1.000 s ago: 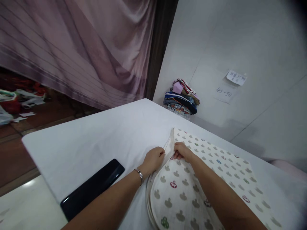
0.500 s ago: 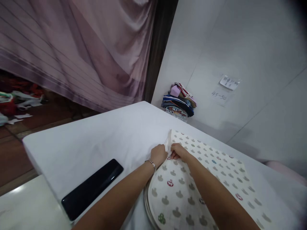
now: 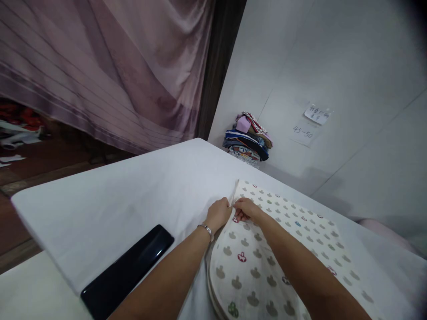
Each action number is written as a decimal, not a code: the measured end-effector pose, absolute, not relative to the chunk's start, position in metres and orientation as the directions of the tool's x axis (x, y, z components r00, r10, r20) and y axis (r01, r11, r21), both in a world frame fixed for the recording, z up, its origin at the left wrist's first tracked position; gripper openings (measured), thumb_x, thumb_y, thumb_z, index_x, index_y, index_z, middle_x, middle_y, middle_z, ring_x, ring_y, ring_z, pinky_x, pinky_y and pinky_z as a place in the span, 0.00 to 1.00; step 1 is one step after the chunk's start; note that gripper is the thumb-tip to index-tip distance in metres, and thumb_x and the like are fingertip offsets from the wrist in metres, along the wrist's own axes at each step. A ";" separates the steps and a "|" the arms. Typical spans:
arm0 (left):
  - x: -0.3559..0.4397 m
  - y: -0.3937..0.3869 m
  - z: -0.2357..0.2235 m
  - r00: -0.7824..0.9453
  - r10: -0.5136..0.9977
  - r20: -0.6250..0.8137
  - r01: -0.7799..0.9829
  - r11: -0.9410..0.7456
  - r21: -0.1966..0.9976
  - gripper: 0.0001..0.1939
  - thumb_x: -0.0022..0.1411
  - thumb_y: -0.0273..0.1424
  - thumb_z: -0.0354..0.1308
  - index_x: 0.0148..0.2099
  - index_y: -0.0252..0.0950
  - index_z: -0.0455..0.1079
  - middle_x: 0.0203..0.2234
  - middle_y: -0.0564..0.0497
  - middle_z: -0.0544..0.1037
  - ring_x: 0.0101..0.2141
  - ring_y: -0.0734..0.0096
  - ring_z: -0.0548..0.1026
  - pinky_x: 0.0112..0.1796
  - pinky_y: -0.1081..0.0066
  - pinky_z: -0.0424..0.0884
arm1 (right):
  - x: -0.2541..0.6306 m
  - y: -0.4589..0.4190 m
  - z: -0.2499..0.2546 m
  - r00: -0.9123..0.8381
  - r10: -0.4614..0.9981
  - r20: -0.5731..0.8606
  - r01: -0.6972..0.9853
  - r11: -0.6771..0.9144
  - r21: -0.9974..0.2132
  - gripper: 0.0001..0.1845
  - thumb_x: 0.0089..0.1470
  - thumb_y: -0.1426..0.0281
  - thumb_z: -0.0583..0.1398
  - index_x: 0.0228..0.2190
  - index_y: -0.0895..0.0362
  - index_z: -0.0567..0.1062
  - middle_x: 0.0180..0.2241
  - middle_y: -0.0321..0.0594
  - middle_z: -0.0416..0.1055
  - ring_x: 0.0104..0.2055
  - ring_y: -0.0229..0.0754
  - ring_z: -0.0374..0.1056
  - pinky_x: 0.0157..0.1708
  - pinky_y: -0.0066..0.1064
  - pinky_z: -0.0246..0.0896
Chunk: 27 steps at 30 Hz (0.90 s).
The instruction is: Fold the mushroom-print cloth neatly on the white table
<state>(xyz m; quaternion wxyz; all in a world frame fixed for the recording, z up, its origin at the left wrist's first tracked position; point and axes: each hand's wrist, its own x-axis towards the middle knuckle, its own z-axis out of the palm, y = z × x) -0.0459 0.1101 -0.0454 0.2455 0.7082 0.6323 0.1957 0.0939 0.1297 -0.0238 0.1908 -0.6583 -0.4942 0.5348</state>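
Note:
A cream cloth (image 3: 253, 271) printed with grey, red, green and blue mushroom-like shapes lies folded in layers on the white table. Its near part bulges in a rounded fold toward me, and the far part spreads flat to the right. My left hand (image 3: 218, 213), with a bracelet at the wrist, is closed on the cloth's left edge. Right beside it, my right hand (image 3: 246, 210) pinches the same edge from the other side, fingers curled under. The fingertips of both hands are partly hidden by the cloth and knuckles.
A black phone-like slab (image 3: 128, 271) lies on the white table (image 3: 133, 191) left of my arms. Folded clothes (image 3: 247, 138) are stacked at the far edge against the wall (image 3: 350, 146), which carries paper notes (image 3: 316, 114). A pink curtain (image 3: 133, 71) hangs behind the table.
Both hands stay at the cloth's left edge and have drawn closer together. The gap in the edge between them has narrowed, and the rounded fold sits slightly further right. The view has shifted a little.

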 end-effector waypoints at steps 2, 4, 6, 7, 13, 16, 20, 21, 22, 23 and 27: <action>-0.045 0.111 -0.048 0.119 0.992 -0.037 0.783 -0.071 0.618 0.09 0.59 0.33 0.50 0.40 0.38 0.68 0.36 0.48 0.77 0.38 0.66 0.74 0.34 0.71 0.64 | 0.094 0.129 -0.025 -0.061 0.860 -0.506 0.455 -0.428 -0.781 0.02 0.52 0.75 0.54 0.29 0.57 0.64 0.14 0.33 0.68 0.12 0.35 0.64 0.09 0.20 0.50; -0.044 0.111 -0.048 0.116 0.992 -0.042 0.770 -0.063 0.635 0.09 0.59 0.32 0.49 0.39 0.38 0.69 0.36 0.48 0.77 0.38 0.65 0.74 0.34 0.71 0.64 | 0.095 0.127 -0.026 -0.063 0.866 -0.497 0.461 -0.416 -0.784 0.03 0.53 0.73 0.55 0.28 0.57 0.64 0.15 0.32 0.68 0.12 0.34 0.64 0.09 0.20 0.50; -0.044 0.111 -0.048 0.118 0.992 -0.047 0.759 -0.059 0.648 0.09 0.59 0.32 0.49 0.38 0.38 0.70 0.36 0.48 0.77 0.38 0.65 0.74 0.34 0.70 0.64 | 0.096 0.126 -0.027 -0.068 0.871 -0.486 0.461 -0.405 -0.790 0.05 0.54 0.72 0.55 0.27 0.57 0.64 0.15 0.32 0.68 0.12 0.33 0.63 0.09 0.19 0.50; -0.044 0.111 -0.047 0.120 0.992 -0.049 0.755 -0.059 0.653 0.10 0.59 0.33 0.48 0.37 0.38 0.70 0.36 0.47 0.77 0.38 0.65 0.74 0.34 0.70 0.64 | 0.096 0.126 -0.028 -0.071 0.873 -0.483 0.460 -0.401 -0.792 0.06 0.55 0.71 0.55 0.27 0.57 0.63 0.15 0.31 0.68 0.13 0.32 0.63 0.09 0.19 0.49; -0.045 0.110 -0.044 0.122 0.991 -0.045 0.741 -0.061 0.669 0.11 0.61 0.32 0.46 0.37 0.37 0.69 0.36 0.47 0.77 0.38 0.66 0.73 0.34 0.70 0.64 | 0.096 0.122 -0.028 -0.078 0.880 -0.469 0.454 -0.387 -0.802 0.10 0.57 0.68 0.53 0.25 0.57 0.62 0.16 0.31 0.68 0.13 0.31 0.64 0.09 0.19 0.48; -0.043 0.109 -0.045 0.111 0.993 -0.032 0.745 -0.062 0.664 0.12 0.62 0.31 0.44 0.40 0.36 0.68 0.36 0.45 0.77 0.38 0.64 0.73 0.36 0.68 0.64 | 0.094 0.123 -0.027 -0.078 0.877 -0.473 0.468 -0.387 -0.795 0.09 0.57 0.70 0.54 0.25 0.57 0.62 0.16 0.31 0.68 0.13 0.31 0.64 0.10 0.19 0.49; -0.040 0.108 -0.046 0.096 0.995 -0.035 0.741 -0.048 0.670 0.14 0.63 0.31 0.41 0.41 0.35 0.67 0.38 0.43 0.76 0.40 0.63 0.73 0.36 0.67 0.64 | 0.091 0.125 -0.030 -0.081 0.876 -0.476 0.491 -0.381 -0.784 0.09 0.56 0.71 0.54 0.24 0.57 0.62 0.15 0.31 0.67 0.13 0.32 0.64 0.09 0.19 0.49; -0.039 0.109 -0.047 0.096 0.994 -0.044 0.737 -0.041 0.675 0.15 0.64 0.32 0.41 0.40 0.35 0.68 0.38 0.43 0.76 0.39 0.63 0.73 0.36 0.67 0.64 | 0.091 0.125 -0.031 -0.082 0.877 -0.474 0.498 -0.376 -0.782 0.09 0.56 0.71 0.54 0.24 0.57 0.63 0.14 0.31 0.67 0.13 0.32 0.64 0.09 0.19 0.49; -0.040 0.110 -0.047 0.097 0.994 -0.054 0.732 -0.035 0.681 0.16 0.64 0.34 0.40 0.40 0.35 0.68 0.38 0.43 0.77 0.39 0.63 0.74 0.35 0.68 0.64 | 0.091 0.126 -0.032 -0.083 0.878 -0.471 0.506 -0.370 -0.779 0.09 0.56 0.71 0.54 0.24 0.57 0.63 0.15 0.31 0.67 0.13 0.32 0.64 0.09 0.19 0.49; -0.040 0.111 -0.047 0.099 0.993 -0.063 0.727 -0.029 0.686 0.17 0.64 0.36 0.41 0.39 0.35 0.68 0.37 0.43 0.77 0.39 0.63 0.74 0.35 0.68 0.64 | 0.092 0.126 -0.032 -0.085 0.879 -0.469 0.515 -0.364 -0.776 0.09 0.56 0.71 0.54 0.24 0.57 0.63 0.15 0.31 0.68 0.13 0.32 0.64 0.09 0.19 0.48; -0.041 0.110 -0.047 0.100 0.992 -0.071 0.719 -0.022 0.695 0.13 0.61 0.38 0.46 0.39 0.36 0.68 0.37 0.45 0.77 0.39 0.64 0.74 0.34 0.70 0.64 | 0.099 0.136 -0.027 -0.081 0.882 -0.464 0.569 -0.341 -0.749 0.07 0.53 0.73 0.56 0.23 0.58 0.66 0.16 0.33 0.69 0.13 0.32 0.64 0.10 0.19 0.50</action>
